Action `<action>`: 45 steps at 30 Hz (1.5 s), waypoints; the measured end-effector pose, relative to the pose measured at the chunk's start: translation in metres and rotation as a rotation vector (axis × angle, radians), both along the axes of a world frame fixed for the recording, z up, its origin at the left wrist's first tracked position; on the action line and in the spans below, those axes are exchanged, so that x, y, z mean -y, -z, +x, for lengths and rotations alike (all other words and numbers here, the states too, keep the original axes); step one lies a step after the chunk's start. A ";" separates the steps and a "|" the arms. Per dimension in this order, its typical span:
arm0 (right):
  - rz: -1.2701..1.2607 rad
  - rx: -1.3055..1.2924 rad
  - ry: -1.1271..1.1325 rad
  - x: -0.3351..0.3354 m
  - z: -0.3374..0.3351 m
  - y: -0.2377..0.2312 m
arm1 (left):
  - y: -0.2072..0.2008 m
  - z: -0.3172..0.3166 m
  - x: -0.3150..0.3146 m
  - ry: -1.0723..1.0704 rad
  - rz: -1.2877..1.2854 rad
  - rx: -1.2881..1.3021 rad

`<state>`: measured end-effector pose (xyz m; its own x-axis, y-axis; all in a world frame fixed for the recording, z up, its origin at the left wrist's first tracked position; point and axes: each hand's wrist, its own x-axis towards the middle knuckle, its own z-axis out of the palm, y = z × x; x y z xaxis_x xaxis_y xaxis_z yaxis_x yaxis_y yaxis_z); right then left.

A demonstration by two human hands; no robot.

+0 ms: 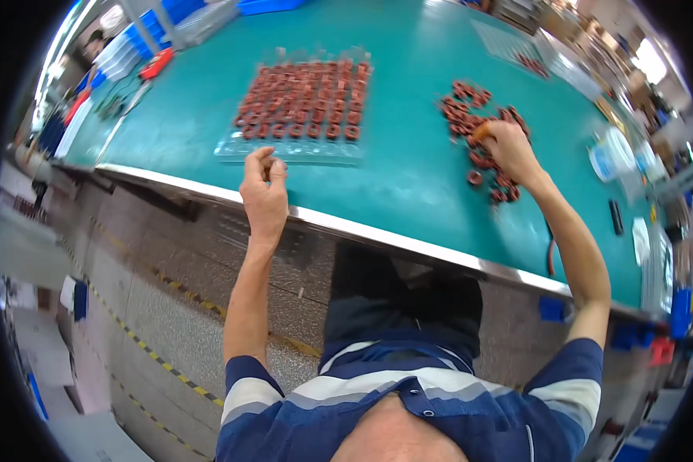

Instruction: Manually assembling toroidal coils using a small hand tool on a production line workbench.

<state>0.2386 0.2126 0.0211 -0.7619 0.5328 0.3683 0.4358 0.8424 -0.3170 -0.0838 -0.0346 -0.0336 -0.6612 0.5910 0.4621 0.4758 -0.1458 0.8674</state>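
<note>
A clear plastic tray (pixel 231 148) lies on the table left of centre, filled with rows of red-brown ring-shaped coils (pixel 304 100) with short wire ends. My left hand (pixel 265 194) is at the tray's near edge, fingers curled in toward the thumb; anything between them is too small to make out. To the right lies a loose pile of the same coils (pixel 460 115). My right hand (pixel 510 150) reaches down into this pile with fingers pinched together, an orange covering at the fingertips. What the pinch holds is hidden. A single coil (pixel 474 178) sits at the pile's near side.
The green table (pixel 408 208) has a metal front edge. A red-handled tool (pixel 156 64) and blue bins stand at the far left. Another clear tray (pixel 508 46) with some coils lies at the far right. A white tub (pixel 613 154) and a black marker-like stick (pixel 616 217) are rightward.
</note>
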 end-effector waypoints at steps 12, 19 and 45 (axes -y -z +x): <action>-0.017 0.005 0.092 0.017 0.016 -0.009 | -0.015 0.141 -0.111 0.506 -0.041 -0.054; 0.256 0.180 0.063 0.015 0.023 0.010 | -0.006 0.155 -0.107 0.550 -0.060 -0.073; -0.018 -0.566 0.011 0.089 -0.012 -0.013 | -0.035 0.156 -0.107 1.037 0.093 0.783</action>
